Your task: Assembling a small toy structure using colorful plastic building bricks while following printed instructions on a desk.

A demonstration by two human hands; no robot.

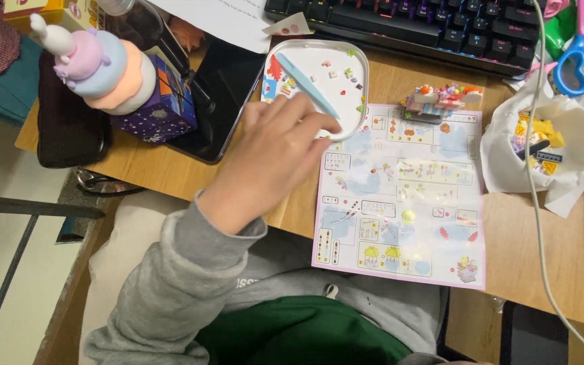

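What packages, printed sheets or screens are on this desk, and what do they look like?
Instruction sheet: flat on the desk, pink-edged, pale blue picture panels.
Phone: dark blank screen, left of the white tray.
Box: dark purple cube under a pastel toy.
Plastic bag: white, right, holding yellow pieces.

Grey sweatshirt, bare hand

The left hand point(268, 159) is bare, without rings or a watch. A loose, heather-grey sleeve point(170, 284) with a ribbed cuff covers the arm; dark green fabric point(299, 334) shows below the grey sweatshirt at the lap.
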